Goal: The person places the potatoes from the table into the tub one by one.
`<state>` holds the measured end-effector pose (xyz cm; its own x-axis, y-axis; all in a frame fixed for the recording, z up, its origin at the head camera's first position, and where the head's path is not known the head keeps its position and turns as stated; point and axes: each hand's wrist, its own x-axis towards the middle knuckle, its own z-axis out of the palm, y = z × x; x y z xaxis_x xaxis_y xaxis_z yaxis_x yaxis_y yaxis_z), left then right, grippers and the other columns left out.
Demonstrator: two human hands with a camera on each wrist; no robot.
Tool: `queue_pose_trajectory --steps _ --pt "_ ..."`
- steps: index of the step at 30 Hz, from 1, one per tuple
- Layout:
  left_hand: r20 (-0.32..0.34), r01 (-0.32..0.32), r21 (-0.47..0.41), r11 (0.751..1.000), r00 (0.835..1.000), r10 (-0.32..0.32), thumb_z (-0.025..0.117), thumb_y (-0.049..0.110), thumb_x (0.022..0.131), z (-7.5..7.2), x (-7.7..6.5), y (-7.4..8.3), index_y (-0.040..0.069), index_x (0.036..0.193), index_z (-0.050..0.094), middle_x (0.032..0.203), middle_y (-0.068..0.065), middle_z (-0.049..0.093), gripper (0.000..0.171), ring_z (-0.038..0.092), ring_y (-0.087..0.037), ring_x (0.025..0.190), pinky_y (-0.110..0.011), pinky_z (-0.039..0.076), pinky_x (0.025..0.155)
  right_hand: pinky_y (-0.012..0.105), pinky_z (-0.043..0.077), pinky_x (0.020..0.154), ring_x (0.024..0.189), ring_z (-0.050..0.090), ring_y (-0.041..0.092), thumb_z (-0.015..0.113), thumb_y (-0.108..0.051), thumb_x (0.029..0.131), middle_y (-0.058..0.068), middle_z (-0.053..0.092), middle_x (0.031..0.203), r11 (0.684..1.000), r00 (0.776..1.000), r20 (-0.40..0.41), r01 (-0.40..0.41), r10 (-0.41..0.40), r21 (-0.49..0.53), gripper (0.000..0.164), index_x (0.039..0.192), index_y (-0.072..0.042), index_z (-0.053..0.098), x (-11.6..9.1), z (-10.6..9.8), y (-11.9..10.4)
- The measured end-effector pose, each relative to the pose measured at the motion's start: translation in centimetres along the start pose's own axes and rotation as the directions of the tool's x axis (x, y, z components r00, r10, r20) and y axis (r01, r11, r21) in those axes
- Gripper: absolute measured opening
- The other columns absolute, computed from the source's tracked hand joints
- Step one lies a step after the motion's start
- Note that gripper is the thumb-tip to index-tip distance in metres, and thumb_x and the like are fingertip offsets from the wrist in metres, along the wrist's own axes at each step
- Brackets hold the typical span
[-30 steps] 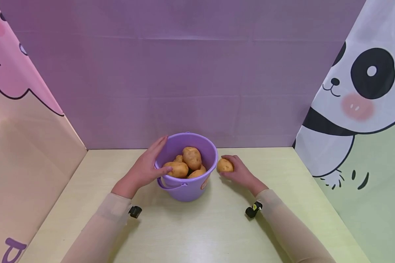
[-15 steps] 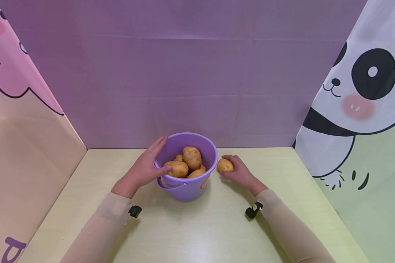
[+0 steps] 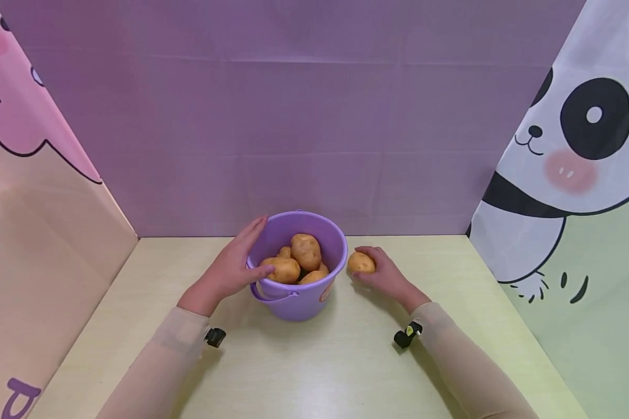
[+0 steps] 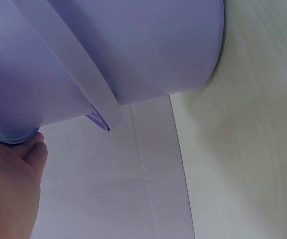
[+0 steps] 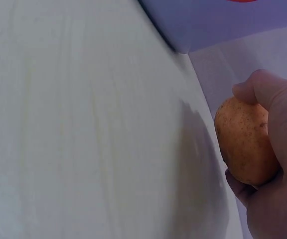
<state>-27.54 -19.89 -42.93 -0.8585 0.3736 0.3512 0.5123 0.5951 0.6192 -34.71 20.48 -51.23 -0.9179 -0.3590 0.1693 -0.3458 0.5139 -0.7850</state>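
A purple bucket [image 3: 299, 305] stands upright on the table with several potatoes [image 3: 306, 252] inside. My left hand [image 3: 230, 267] holds the bucket's left rim, its thumb reaching over the edge beside a potato. In the left wrist view the bucket's outer wall [image 4: 148, 45] fills the top, and the left hand [image 4: 9, 184] lies at the rim. To the right of the bucket, my right hand [image 3: 385, 273] grips another potato [image 3: 361, 263] between thumb and fingers. The right wrist view shows that potato [image 5: 245, 139] partly covered by the hand, with a shadow on the table.
The bucket's handle [image 3: 275, 298] hangs down at its front left. Behind the pale wooden table [image 3: 304, 378] rises a purple backdrop [image 3: 314, 116]. A panda-print panel [image 3: 571, 145] bounds the right side, and a pink and beige panel [image 3: 36, 233] the left.
My right hand has shifted slightly to the right with its potato, widening the small gap to the bucket. The left hand and the bucket have not moved.
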Motion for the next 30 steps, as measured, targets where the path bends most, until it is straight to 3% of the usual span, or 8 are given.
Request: queue_pose_trajectory --steps 16,30 --pt "-0.001 -0.001 0.003 1.0 1.0 0.001 0.081 0.04 0.096 -0.1 0.0 0.2 0.004 0.176 0.023 0.183 -0.02 0.019 0.105 0.023 -0.046 0.166 -0.07 0.029 0.128 0.048 0.053 0.104 0.121 0.063 0.034 0.086 -0.014 0.092 0.019 0.061 0.145 0.997 0.997 -0.001 0.079 -0.079 -0.021 0.068 0.154 -0.002 0.061 0.4 -2.7 -2.3" --pt "-0.004 -0.006 0.004 1.0 1.0 0.006 0.082 0.039 0.095 0.0 0.0 0.0 0.004 0.176 0.024 0.183 -0.019 0.02 0.105 0.024 -0.046 0.166 -0.07 0.029 0.128 0.045 0.054 0.1 0.12 0.062 0.033 0.086 -0.014 0.095 0.014 0.062 0.149 0.994 0.994 0.009 0.106 -0.106 -0.012 0.067 0.156 -0.009 0.06 0.6 -5.0 -4.3"
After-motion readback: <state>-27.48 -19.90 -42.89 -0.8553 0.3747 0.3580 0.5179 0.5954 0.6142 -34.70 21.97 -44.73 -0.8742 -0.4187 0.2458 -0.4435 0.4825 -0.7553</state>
